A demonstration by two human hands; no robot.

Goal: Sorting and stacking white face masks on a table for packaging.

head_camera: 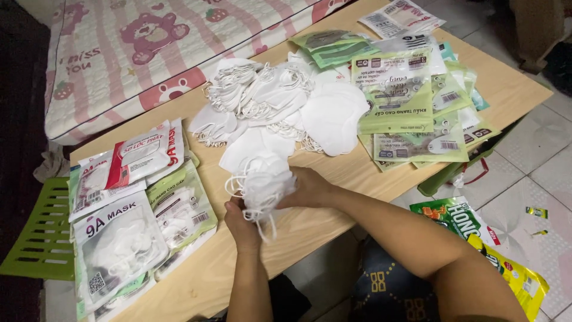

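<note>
Both my hands grip one small bundle of white face masks [262, 182] just above the wooden table [333, 223]. My left hand [241, 226] holds the bundle from below, with ear loops dangling past its fingers. My right hand [307, 188] clasps the bundle's right side. Just beyond the bundle lies a big loose heap of white masks [280, 101], spread over the table's middle.
Filled mask packets [125, 203] are stacked at the table's left end, over a green slatted chair [42, 232]. Empty green-and-clear bags [411, 101] pile up on the right. A pink bear-print mattress [149, 42] borders the far side. Green and yellow packets [476, 238] lie on the tiled floor.
</note>
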